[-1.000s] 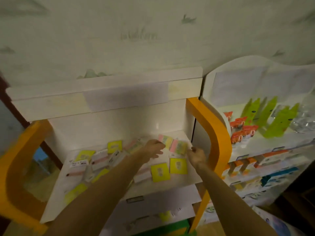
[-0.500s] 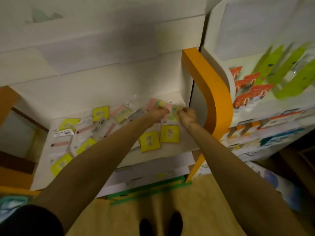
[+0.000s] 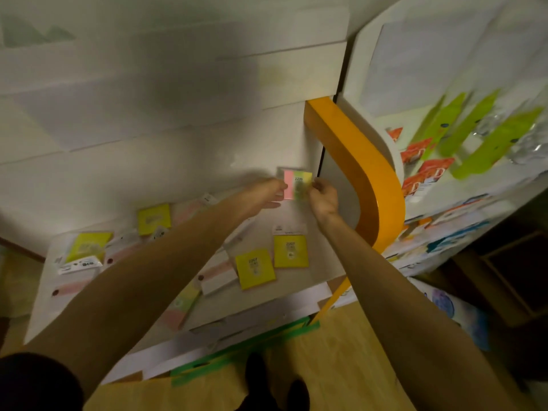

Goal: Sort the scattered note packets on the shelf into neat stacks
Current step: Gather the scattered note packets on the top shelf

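Both my hands hold one striped pink, green and yellow note packet (image 3: 297,184) lifted above the back right of the white shelf (image 3: 321,271). My left hand (image 3: 264,194) grips its left edge and my right hand (image 3: 323,197) pinches its right edge. Several note packets lie scattered on the shelf below: two yellow ones (image 3: 255,269) (image 3: 290,251) at the front right, another yellow one (image 3: 154,218) at the back, a yellow-green one (image 3: 87,246) at the left, and pale pink and white ones (image 3: 218,275) between them.
A curved orange side panel (image 3: 370,185) closes the shelf on the right. Beyond it a second white rack (image 3: 474,185) carries green and orange packs. A lower shelf edge with green tape (image 3: 237,354) sits under the shelf, and wooden floor lies below.
Both hands closed on the striped packet at the back right and lifted it off the shelf. The camera tilted further down.
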